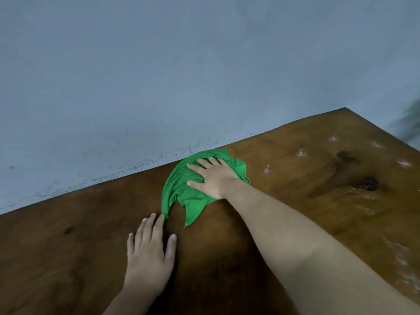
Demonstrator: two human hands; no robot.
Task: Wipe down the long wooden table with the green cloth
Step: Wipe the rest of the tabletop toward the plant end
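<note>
- I read the right hand (212,178) as pressing flat on the green cloth (181,189), fingers spread wide over the bunched fabric rather than clenched around it.
- The cloth sits on the long wooden table (68,258) near its far edge, just beside the blue-grey wall (159,76); a loose tail trails back toward me.
- The left hand (150,251) lies palm-down on bare wood, fingers extended and holding nothing. One fingertip appears to touch the cloth's tail, though I cannot confirm contact from this angle.
- Risk: if that fingertip pins the tail, a stroke to the right would probably drag the cloth out from under the palm.
- Risk: a flat, open palm gives a weak hold; the bunched cloth may roll up and reduce the wiped area.
- Risk: a stroke along the far edge could scrape knuckles against the wall.
- Risk: the whitish residue patches (302,152) and dark stain (368,184) on the right lie well apart from the cloth; short strokes would likely miss them.
</note>
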